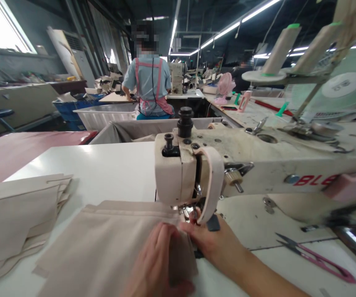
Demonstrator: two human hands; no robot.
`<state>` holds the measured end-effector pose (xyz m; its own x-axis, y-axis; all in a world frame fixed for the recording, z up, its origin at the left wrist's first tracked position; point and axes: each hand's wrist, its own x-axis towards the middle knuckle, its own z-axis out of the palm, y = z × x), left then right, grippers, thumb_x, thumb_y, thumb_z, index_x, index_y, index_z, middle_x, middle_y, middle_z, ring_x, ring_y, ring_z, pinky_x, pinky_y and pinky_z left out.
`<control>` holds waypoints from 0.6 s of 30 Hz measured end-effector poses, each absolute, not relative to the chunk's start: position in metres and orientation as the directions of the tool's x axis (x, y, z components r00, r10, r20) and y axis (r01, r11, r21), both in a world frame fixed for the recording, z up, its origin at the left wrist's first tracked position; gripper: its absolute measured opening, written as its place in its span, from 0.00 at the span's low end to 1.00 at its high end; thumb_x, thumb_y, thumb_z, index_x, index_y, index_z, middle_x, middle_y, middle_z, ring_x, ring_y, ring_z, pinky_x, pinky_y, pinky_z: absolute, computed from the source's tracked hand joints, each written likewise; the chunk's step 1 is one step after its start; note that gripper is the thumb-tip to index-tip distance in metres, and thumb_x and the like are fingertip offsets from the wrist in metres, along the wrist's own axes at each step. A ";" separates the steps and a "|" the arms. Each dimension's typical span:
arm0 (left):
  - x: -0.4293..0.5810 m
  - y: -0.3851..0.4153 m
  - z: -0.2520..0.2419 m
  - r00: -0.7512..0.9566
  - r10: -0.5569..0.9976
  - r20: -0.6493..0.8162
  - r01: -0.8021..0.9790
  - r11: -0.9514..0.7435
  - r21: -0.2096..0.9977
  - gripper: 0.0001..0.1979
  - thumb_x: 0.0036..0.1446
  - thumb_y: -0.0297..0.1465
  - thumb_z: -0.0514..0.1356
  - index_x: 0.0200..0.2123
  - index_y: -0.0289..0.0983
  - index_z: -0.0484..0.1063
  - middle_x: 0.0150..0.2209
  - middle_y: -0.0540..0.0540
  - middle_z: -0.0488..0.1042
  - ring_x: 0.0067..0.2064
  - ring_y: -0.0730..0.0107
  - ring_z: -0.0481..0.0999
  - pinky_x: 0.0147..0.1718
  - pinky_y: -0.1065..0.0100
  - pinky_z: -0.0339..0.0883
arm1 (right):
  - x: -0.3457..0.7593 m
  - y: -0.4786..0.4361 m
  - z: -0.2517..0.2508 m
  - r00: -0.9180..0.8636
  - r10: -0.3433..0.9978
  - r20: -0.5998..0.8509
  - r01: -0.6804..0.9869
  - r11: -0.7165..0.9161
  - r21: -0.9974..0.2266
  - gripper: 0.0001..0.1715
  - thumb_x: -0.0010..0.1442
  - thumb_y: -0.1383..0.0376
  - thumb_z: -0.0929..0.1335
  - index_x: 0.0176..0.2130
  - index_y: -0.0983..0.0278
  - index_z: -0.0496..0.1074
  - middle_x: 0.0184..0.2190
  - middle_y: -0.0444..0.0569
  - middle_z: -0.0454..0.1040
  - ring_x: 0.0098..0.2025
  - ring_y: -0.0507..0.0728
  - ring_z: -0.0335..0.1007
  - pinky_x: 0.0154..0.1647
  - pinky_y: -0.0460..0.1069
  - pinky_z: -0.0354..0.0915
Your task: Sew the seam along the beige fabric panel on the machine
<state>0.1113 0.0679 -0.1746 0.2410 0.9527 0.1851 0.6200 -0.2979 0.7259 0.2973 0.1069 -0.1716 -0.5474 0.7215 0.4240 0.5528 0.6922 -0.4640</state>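
A beige fabric piece with a seam along its far edge lies on the white table, its right corner under the head of a sewing machine. My left hand, slightly blurred, is on the fabric's right part, fingers bent and thumb lower down, with a fold of the cloth between them. My right hand is at the needle area, its thumb and fingertips closed on the fabric's far right corner. The machine's curved white guard partly hides those fingertips.
Stacked beige fabric pieces lie at the left. Pink-handled thread snips rest right of my right arm. Behind the table stand a cloth-lined bin and a white bin. A co-worker sits facing away; thread cones stand upper right.
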 end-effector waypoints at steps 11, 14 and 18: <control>0.100 0.077 -0.170 0.354 0.927 0.123 0.486 -0.295 0.823 0.14 0.43 0.26 0.69 0.30 0.37 0.65 0.30 0.51 0.68 0.32 0.69 0.67 0.31 0.71 0.63 | 0.280 0.052 -0.184 -0.173 0.916 -0.363 -0.251 -0.397 -0.883 0.35 0.43 0.62 0.77 0.49 0.66 0.66 0.24 0.40 0.74 0.24 0.53 0.75 0.30 0.48 0.72; 0.096 0.075 -0.171 0.410 0.897 0.166 0.446 -0.356 0.821 0.05 0.57 0.31 0.61 0.31 0.38 0.67 0.30 0.50 0.69 0.32 0.70 0.68 0.30 0.72 0.63 | 0.278 0.052 -0.179 -0.159 0.917 -0.366 -0.264 -0.397 -0.879 0.34 0.43 0.64 0.76 0.49 0.67 0.68 0.23 0.39 0.74 0.24 0.54 0.76 0.28 0.47 0.72; 0.097 0.069 -0.173 0.395 0.860 0.324 0.442 -0.487 0.753 0.11 0.65 0.25 0.49 0.31 0.38 0.66 0.28 0.51 0.69 0.30 0.74 0.69 0.28 0.75 0.62 | 0.279 0.052 -0.172 -0.252 0.855 -0.453 -0.244 -0.509 -0.826 0.25 0.42 0.62 0.77 0.41 0.67 0.75 0.23 0.41 0.74 0.26 0.54 0.76 0.30 0.47 0.72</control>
